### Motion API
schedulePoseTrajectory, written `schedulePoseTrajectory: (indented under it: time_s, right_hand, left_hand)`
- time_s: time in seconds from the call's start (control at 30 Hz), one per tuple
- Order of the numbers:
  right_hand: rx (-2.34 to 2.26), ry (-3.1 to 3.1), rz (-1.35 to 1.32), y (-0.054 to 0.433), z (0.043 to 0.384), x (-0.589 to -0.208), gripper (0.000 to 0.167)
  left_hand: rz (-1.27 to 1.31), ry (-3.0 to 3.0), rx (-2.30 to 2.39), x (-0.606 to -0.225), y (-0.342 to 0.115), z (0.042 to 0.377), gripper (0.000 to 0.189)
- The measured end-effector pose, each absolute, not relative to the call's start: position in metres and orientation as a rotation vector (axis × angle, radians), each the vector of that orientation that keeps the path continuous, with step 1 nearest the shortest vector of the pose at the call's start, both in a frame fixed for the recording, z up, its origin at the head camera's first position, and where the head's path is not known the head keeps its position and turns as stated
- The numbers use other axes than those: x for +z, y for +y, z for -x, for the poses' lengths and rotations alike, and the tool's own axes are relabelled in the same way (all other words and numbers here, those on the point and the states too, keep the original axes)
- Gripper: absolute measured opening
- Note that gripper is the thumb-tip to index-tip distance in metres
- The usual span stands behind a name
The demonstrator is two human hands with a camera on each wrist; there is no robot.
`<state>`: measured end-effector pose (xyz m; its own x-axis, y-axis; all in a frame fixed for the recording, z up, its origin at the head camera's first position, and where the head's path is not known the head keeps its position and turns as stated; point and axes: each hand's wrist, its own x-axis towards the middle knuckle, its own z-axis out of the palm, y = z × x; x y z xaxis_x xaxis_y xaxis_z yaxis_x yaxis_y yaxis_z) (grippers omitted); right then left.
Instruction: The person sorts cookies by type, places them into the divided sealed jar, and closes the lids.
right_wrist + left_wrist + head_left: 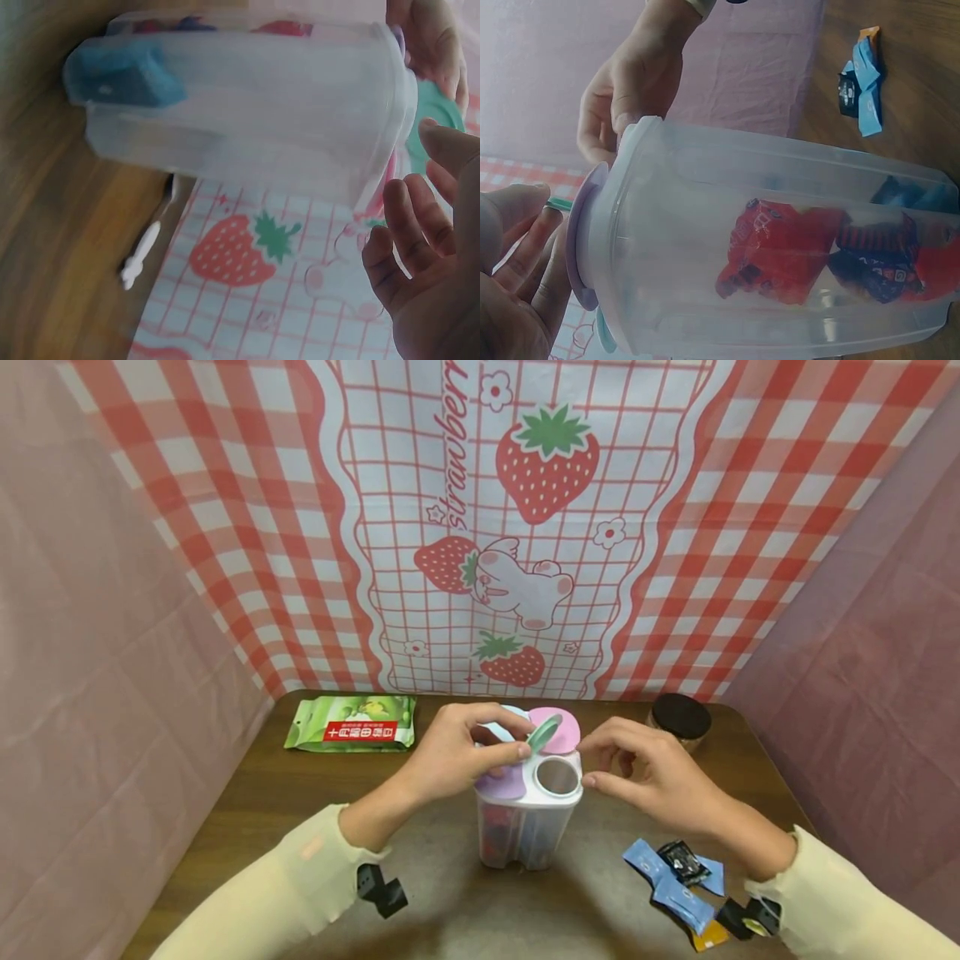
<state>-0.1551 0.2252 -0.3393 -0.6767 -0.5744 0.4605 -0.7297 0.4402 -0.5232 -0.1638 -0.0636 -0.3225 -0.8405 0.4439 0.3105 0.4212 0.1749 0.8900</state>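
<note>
A clear plastic storage box (525, 839) stands upright on the table, with a white top divided into sections under coloured lids. My left hand (461, 747) pinches the raised green lid (545, 733) between thumb and fingers, over the purple lid (501, 785). Below that lid the round opening (557, 777) is uncovered. Behind it lies the pink lid (562, 728). At the box's right side is my right hand (663, 772), fingers loosely bent, fingertips right at the white rim. Through the wall show red packets (780, 251) in one section and a blue packet (124, 71) in another.
Several blue, black and orange sachets (682, 897) lie front right, beneath the right forearm. A jar with a black lid (681, 717) stands back right; a green bag (363, 722) lies back left. Behind the box is a white-handled spoon (142, 251). A strawberry-print cloth (517, 602) hangs behind.
</note>
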Motion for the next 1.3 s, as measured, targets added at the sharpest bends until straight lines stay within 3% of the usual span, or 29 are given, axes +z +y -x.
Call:
schedulePoseTrajectory:
  time_s: [0.23,0.73,1.3]
  right_hand:
    - [0.987,-2.517,-1.045,0.258,0.151,-0.357,0.045]
    - [1.027,-2.758,-0.745,0.340,0.124,-0.434,0.033]
    - [0.977,-2.786,-0.713,0.369,0.122,-0.490,0.034]
  left_hand:
    - [-0.878,2.377,1.818,-0.324,-0.063,0.164,0.018]
    - [-0.867,2.399,1.801,-0.324,-0.065,0.165,0.020]
    - [-0.852,2.400,1.779,-0.323,-0.064,0.166,0.019]
